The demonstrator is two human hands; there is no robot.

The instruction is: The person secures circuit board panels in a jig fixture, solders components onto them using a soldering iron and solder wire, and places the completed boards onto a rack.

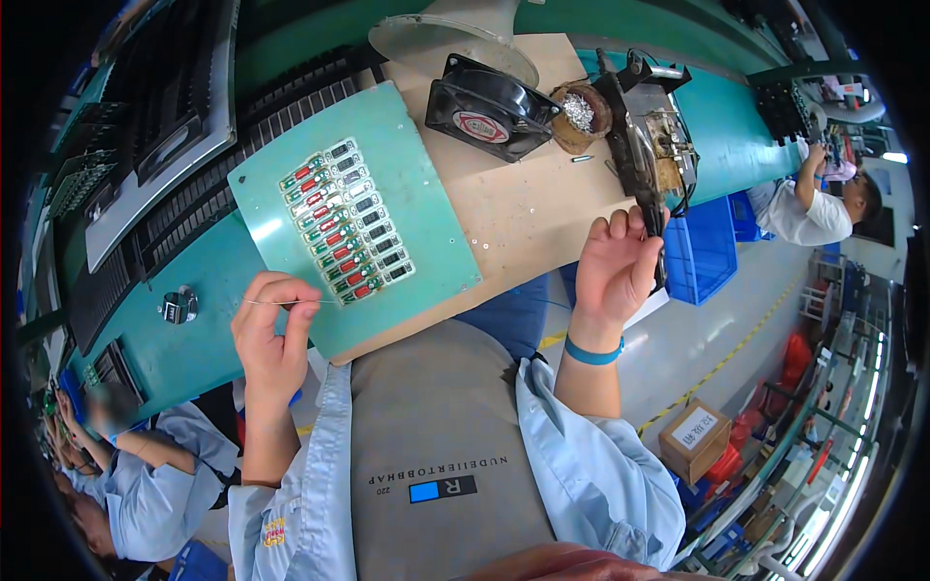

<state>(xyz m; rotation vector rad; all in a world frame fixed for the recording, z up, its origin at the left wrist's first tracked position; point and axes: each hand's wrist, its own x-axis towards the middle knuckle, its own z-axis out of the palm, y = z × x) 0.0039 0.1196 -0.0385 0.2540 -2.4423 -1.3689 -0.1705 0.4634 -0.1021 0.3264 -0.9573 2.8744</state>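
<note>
My left hand [273, 324] is closed in a pinch on a thin strand of solder wire [327, 302], beside the lower left edge of a green board [426, 228]. On that board lie two columns of small circuit boards [334, 237], one bearing red parts and the other dark rectangular parts. The wire's tip comes close to the lowest small board; whether it touches cannot be made out. My right hand [620, 261] is closed around the black handle of a soldering iron [655, 228], at the near end of a metal stand [668, 145]. Its tip is hidden there.
A black fan [492, 111] and a round pot of silvery scraps [581, 113] stand behind on the brown board [513, 208]. A funnel-shaped hood [455, 39] hangs over them. A blue crate [699, 254] is at right. Other people sit at far left and right.
</note>
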